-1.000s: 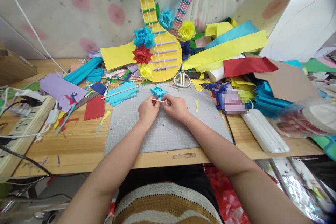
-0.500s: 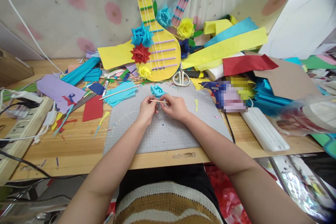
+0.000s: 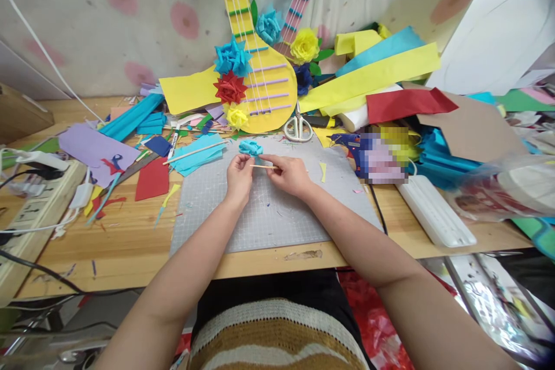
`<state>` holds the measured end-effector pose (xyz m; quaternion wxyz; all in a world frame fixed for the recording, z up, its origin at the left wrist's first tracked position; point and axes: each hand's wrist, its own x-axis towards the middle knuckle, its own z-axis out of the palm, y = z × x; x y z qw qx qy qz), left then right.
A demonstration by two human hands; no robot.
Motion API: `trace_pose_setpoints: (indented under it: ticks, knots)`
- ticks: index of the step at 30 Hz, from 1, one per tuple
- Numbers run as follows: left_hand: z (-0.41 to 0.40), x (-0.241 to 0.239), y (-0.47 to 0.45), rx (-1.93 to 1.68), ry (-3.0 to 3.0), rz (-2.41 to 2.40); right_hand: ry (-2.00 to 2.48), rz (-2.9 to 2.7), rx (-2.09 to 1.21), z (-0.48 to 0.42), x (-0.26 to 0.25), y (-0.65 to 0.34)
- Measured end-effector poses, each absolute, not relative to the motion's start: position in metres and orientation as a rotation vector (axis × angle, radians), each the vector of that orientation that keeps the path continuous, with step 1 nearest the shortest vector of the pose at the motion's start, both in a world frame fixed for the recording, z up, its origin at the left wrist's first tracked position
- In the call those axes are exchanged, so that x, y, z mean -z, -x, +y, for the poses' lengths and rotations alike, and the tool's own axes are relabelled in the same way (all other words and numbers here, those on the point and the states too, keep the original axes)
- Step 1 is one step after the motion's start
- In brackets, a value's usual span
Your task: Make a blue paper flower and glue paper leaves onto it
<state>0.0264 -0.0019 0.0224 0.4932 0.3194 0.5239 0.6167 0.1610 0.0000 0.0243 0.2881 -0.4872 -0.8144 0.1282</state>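
Over the grey cutting mat (image 3: 269, 219), my left hand (image 3: 240, 176) and my right hand (image 3: 289, 174) both pinch a thin wooden stick (image 3: 263, 166) that lies level between them. A small light-blue paper flower (image 3: 250, 147) sits at the left hand's fingertips, touching the stick's left end. Both hands have their fingers curled closed. The stick's right part is hidden under my right hand.
White-handled scissors (image 3: 298, 128) and a blue glue gun (image 3: 352, 146) lie beyond the mat. A yellow paper guitar (image 3: 269, 87) with paper flowers leans at the back. Coloured paper scraps, a red piece (image 3: 152, 180), a power strip (image 3: 43, 196) and a white bar (image 3: 436, 213) surround the mat.
The hands have stayed in place on the stick; the blue flower has turned slightly at the left fingertips, and the view has shifted a little.
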Motion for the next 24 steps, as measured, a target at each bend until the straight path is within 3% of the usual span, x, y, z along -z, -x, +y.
trace_pose_setpoints:
  ticks: [17, 24]
  knots:
    - [-0.008, -0.029, -0.027, -1.519, -0.67, 1.215, 1.414, -2.242, -0.363, -0.002, -0.035, -0.156]
    - [-0.008, -0.034, -0.023, -1.452, -0.616, 1.246, 1.546, -2.246, -0.183, 0.003, -0.031, -0.162]
